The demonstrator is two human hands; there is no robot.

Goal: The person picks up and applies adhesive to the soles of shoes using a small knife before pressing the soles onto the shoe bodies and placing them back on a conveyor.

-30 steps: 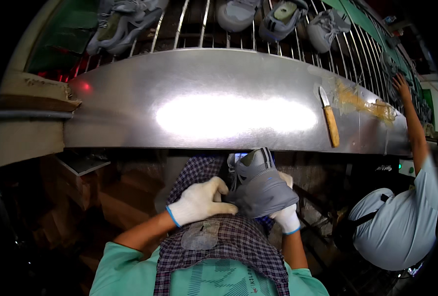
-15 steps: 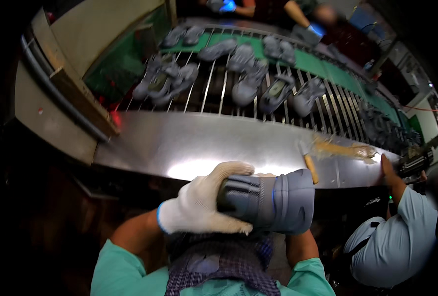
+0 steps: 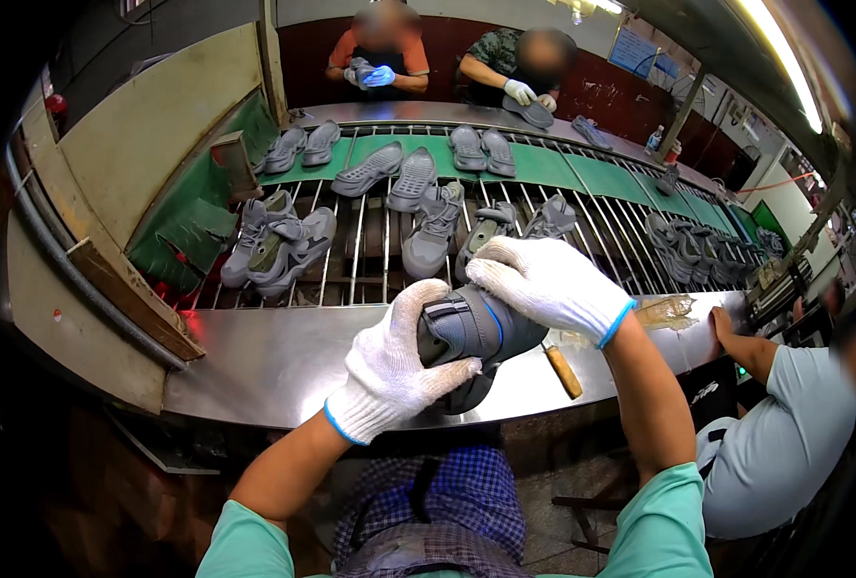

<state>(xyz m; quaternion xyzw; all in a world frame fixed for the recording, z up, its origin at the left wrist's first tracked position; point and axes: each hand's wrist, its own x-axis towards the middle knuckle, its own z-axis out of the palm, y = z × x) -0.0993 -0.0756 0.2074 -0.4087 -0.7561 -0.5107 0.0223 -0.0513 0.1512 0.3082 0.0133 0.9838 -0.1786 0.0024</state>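
Observation:
Above the near metal ledge (image 3: 264,356) I hold a grey shoe (image 3: 481,332) between both hands, in white knit gloves with blue cuffs. My left hand (image 3: 394,371) is wrapped around one end, thumb below and fingers above. Over the other end curls my right hand (image 3: 553,289), its fingertips pressed on the top. My gloves hide parts of both ends. Just right of the shoe, a tool with a wooden handle (image 3: 563,373) lies on the ledge; its far end is partly hidden.
Beyond the ledge, a roller conveyor (image 3: 351,246) carries several grey shoes (image 3: 433,231) and grey soles (image 3: 370,169). Two people (image 3: 380,58) handle shoe parts across it. A seated person (image 3: 784,433) rests a hand on the ledge at right. A beige panel (image 3: 172,106) borders the left.
The view has tilted up, showing the people across. The shoe has moved out over the ledge and turned. My right hand, hidden behind the shoe before, now grips its top.

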